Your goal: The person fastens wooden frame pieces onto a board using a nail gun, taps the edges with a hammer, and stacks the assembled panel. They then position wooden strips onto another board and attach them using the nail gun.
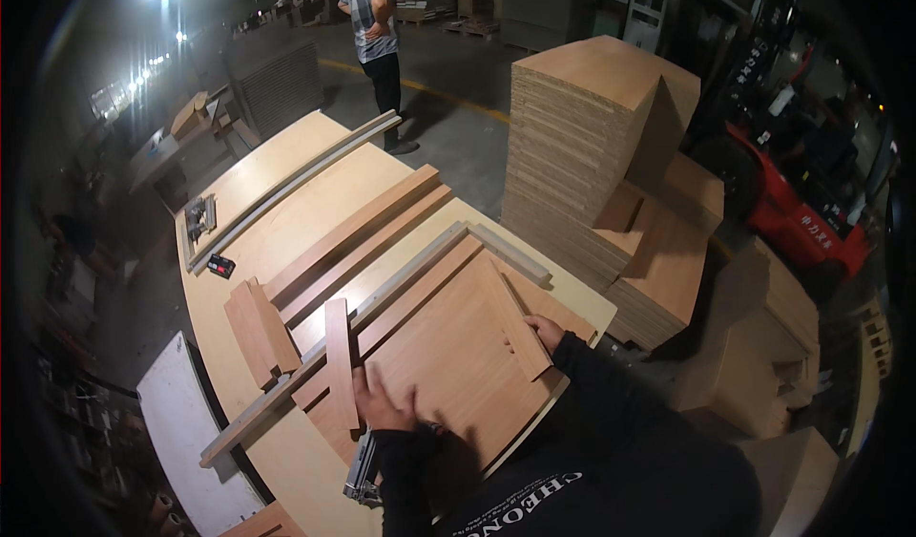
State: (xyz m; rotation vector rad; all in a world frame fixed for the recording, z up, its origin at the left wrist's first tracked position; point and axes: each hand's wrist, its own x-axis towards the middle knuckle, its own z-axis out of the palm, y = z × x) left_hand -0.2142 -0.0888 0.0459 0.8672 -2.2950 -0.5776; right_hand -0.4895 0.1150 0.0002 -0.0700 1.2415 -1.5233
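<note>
red forklift [801,217] sits at the far right with white marks on its side, too small to make out, and a small black box [220,266] with a red patch lies near the tabletop's [258,169] left edge, just below a grey metal tool [199,216].

down at the near end, the left hand [380,405] lies flat, fingers spread, on a wide brown panel [448,360]; its fingertips touch the lower end of a short upright strip [340,360]. nothing is clasped there, the grip is open and pressing. a metal tool [361,472] pokes out just under that wrist, at the near edge.

the right hand [546,332] sits on the panel's right corner, fingers curled against the end of a slanted strip [515,322]; whether it truly pinches the strip, cannot tell.

the panel lies between both hands, hemmed by a long grey rail [334,341] on its left and a short grey rail [510,252] at the top. long brown slats [358,236] run diagonally beyond, two small boards [260,332] stacked to the left.

the tabletop's right corner ends just past the right hand; beyond it, tall stacks of boards [582,136] stand close. bare tabletop shows at the far end, past a curved grey strip [301,184]. a person [377,45] stands well off on the floor.
</note>
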